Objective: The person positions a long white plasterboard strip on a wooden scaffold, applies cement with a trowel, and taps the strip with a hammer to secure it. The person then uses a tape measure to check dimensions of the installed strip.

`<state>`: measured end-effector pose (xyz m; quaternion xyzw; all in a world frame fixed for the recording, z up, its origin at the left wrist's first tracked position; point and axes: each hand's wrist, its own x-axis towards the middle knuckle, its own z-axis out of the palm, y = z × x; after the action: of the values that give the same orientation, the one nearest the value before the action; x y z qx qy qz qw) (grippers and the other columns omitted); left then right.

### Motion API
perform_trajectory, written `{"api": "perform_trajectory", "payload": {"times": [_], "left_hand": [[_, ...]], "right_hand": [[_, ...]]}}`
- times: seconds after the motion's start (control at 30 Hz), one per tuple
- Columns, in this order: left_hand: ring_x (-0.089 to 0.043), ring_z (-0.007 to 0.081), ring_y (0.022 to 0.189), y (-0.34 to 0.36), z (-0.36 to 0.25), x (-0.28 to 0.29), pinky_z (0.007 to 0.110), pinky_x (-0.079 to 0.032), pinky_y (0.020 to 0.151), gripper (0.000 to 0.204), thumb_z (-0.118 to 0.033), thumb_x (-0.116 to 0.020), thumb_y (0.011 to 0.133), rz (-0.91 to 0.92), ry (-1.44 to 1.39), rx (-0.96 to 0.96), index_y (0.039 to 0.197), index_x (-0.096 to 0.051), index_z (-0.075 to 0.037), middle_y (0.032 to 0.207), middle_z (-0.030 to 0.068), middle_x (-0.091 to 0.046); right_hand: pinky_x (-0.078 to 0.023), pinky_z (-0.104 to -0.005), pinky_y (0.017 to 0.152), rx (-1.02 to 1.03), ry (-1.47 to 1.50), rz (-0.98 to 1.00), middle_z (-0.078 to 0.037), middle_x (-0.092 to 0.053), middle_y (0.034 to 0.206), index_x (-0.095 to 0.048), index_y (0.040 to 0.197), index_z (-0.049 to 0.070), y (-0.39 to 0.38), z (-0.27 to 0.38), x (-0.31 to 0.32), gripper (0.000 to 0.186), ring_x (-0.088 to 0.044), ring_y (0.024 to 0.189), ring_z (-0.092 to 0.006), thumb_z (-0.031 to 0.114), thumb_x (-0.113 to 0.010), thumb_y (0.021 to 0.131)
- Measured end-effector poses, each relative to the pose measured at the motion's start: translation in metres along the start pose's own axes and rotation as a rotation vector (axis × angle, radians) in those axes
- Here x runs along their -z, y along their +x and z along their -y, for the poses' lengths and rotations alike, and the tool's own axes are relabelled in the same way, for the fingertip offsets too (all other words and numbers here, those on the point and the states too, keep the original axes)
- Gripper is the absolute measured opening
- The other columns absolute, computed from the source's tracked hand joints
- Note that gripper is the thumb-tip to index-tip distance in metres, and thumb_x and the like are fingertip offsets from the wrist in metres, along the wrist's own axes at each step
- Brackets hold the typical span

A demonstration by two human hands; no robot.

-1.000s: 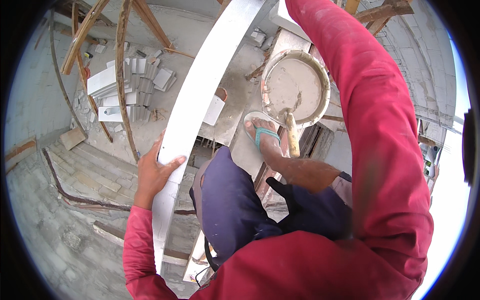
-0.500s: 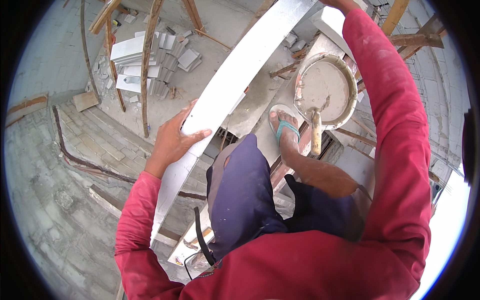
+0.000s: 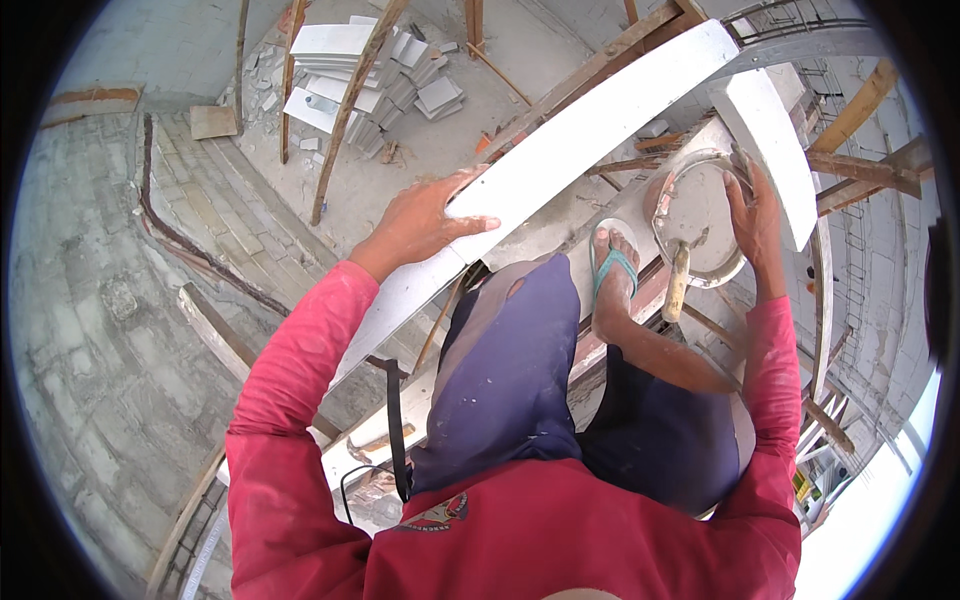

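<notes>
A long white board or panel (image 3: 590,120) runs diagonally from lower left to upper right. My left hand (image 3: 425,220) grips its near edge, thumb along the face. At upper right my right hand (image 3: 750,215) is on the rim of a bucket (image 3: 705,210) of grey wet mix, fingers curled at its edge. A wooden-handled tool (image 3: 678,283) rests in the mix, handle over the rim. Beyond that hand is a shorter white block (image 3: 775,150). My sandaled foot (image 3: 615,260) rests beside the bucket on a dusty ledge.
Several white blocks (image 3: 330,45) are stacked among rubble on the floor below, with timber props (image 3: 355,90) rising around them. A curved grey stepped surface (image 3: 110,250) lies left. Crossing timbers (image 3: 850,170) and rebar (image 3: 795,15) are at upper right; a bright gap (image 3: 880,500) at lower right.
My right hand has come down from the board's far end to the bucket's rim. The board looks more slanted, and my left hand appears higher and farther right in the view.
</notes>
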<state>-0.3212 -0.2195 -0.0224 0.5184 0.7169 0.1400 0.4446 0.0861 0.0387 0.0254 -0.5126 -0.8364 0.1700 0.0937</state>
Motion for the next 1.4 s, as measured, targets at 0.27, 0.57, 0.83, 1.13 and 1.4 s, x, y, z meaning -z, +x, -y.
{"api": "perform_trajectory", "payload": {"times": [0.27,0.57,0.83,1.13,1.4], "left_hand": [[-0.066,0.0394,0.128,-0.007,0.013,-0.005,0.046,-0.049,0.111,0.082,-0.065,-0.07,0.094,-0.088,-0.06,-0.102,0.159,-0.055,-0.017,0.147,0.0172,-0.067],[-0.065,0.038,0.13,-0.01,0.012,-0.005,0.045,-0.048,0.113,0.081,-0.064,-0.072,0.094,-0.024,-0.056,0.035,0.157,-0.057,-0.016,0.149,0.0157,-0.066],[-0.069,0.0375,0.124,-0.025,-0.012,0.004,0.047,-0.052,0.109,0.074,-0.053,-0.075,0.096,-0.179,-0.027,0.005,0.157,-0.057,-0.016,0.139,0.0158,-0.071],[-0.069,0.0254,0.083,-0.35,0.044,-0.166,0.039,-0.056,0.078,0.023,-0.022,-0.072,0.103,-0.646,-0.455,0.61,0.114,-0.074,-0.002,0.097,0.0132,-0.074],[-0.062,0.0327,0.12,-0.412,0.213,-0.451,0.045,-0.052,0.099,0.076,-0.039,-0.069,0.098,-0.965,-0.928,1.919,0.154,-0.038,0.001,0.133,0.0206,-0.064]], "right_hand": [[-0.053,-0.0462,0.109,0.243,0.01,0.125,-0.026,-0.067,0.139,-0.059,0.147,-0.002,0.019,0.073,-0.027,0.047,-0.066,0.13,-0.039,0.024,-0.065,0.108],[-0.055,-0.0443,0.101,0.429,0.133,0.117,-0.021,-0.071,0.132,-0.064,0.144,0.005,0.053,0.131,-0.036,0.04,-0.071,0.12,-0.0375,0.02,-0.065,0.107],[-0.054,-0.0451,0.101,0.22,0.075,0.01,-0.027,-0.072,0.131,-0.065,0.139,0.0,0.001,0.017,0.016,0.041,-0.07,0.121,-0.043,0.025,-0.066,0.107],[-0.059,-0.041,0.101,-0.191,0.212,0.055,-0.019,-0.068,0.138,-0.055,0.155,0.004,-0.023,-0.07,0.011,0.05,-0.068,0.122,-0.0272,0.031,-0.054,0.113],[-0.058,-0.0379,0.1,0.253,0.102,0.095,-0.016,-0.069,0.135,-0.055,0.156,0.005,0.099,0.045,0.014,0.045,-0.069,0.118,-0.0247,0.027,-0.049,0.116]]}}
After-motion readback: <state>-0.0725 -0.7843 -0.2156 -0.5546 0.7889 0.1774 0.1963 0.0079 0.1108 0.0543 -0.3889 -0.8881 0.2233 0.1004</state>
